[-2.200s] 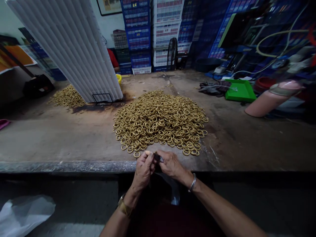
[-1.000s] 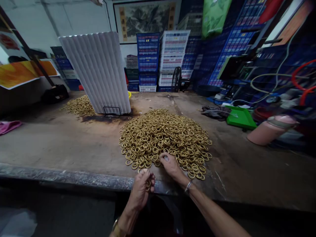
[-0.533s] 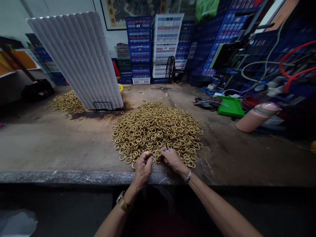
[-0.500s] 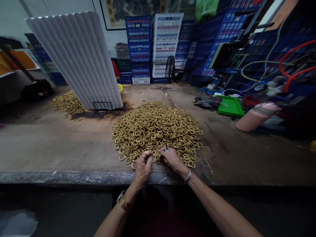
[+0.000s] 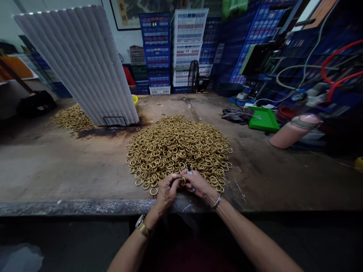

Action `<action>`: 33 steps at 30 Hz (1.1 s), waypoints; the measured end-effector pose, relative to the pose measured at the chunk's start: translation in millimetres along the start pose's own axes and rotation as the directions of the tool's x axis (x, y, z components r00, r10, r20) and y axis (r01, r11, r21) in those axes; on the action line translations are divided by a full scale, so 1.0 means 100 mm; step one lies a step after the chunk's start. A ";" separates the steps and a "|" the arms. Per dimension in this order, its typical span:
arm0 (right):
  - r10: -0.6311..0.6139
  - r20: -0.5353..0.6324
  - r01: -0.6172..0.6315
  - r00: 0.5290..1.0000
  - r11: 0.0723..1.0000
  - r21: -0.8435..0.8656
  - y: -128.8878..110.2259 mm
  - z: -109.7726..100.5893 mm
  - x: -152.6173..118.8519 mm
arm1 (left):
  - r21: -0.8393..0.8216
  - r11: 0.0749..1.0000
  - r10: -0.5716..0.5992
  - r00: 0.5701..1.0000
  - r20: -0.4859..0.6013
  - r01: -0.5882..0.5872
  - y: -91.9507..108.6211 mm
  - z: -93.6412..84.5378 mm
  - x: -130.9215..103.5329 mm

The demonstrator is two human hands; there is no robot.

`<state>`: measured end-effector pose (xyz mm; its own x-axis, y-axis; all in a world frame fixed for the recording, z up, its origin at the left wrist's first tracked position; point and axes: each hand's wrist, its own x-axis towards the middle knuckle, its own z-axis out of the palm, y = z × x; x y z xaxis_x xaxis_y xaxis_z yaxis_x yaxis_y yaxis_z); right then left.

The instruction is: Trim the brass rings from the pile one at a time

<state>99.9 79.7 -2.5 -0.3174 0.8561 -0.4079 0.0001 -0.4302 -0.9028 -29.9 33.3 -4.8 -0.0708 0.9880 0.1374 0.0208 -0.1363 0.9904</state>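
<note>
A big heap of brass-coloured rings [image 5: 181,143] lies on the table in front of me. At its near edge my left hand [image 5: 166,190] pinches one ring [image 5: 183,180] between thumb and fingers. The fingertips of my right hand [image 5: 200,185] meet the same ring from the other side. Held in that right hand is a slim grey marker-like pen [image 5: 190,172] with a dark end pointing up and away; its middle is covered by the fingers. Whether the pen touches the ring I cannot make out.
A tall corrugated pale panel [image 5: 82,68] leans in a black wire stand [image 5: 115,122] at the left, before a second ring pile [image 5: 72,118]. On the right are a green tray [image 5: 263,119], a pink bottle [image 5: 293,132] and dark cloth [image 5: 236,115]. Stacked crates [image 5: 188,49] stand behind.
My hands have come together, with the ring now between both sets of fingertips. The pen in my right hand has tilted more upright. The view has shifted slightly.
</note>
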 end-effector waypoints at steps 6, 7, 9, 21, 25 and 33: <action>-0.441 -0.172 0.298 0.881 0.799 -0.522 -0.06 -0.01 -0.05 | -0.073 0.989 -0.137 0.988 -0.068 0.132 0.04 -0.01 0.00; -0.481 -0.122 0.333 0.868 0.747 -0.575 -0.07 0.00 -0.08 | -0.097 0.983 -0.163 0.984 -0.066 0.157 0.05 -0.01 0.00; -0.485 -0.007 0.376 0.874 0.686 -0.623 -0.07 0.03 -0.13 | -0.147 0.967 -0.219 0.974 -0.051 0.210 0.08 0.00 -0.01; -0.238 -0.014 0.225 0.971 0.935 -0.273 -0.07 0.15 -0.12 | -0.382 0.830 -0.368 0.914 0.173 0.406 0.11 -0.10 -0.07; -0.283 0.025 0.274 0.959 0.898 -0.343 -0.11 0.17 -0.15 | -0.382 0.837 -0.361 0.920 0.153 0.392 0.13 -0.09 -0.09; -0.317 0.039 0.304 0.947 0.857 -0.417 -0.10 0.19 -0.09 | -0.246 0.915 -0.315 0.947 0.059 0.320 0.15 -0.07 -0.09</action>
<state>85.0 71.1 12.7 -0.3379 0.9364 -0.0946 0.2988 0.0114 -0.9543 -35.8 22.0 9.2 -0.0144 0.9831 -0.1826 -0.2489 0.1733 0.9529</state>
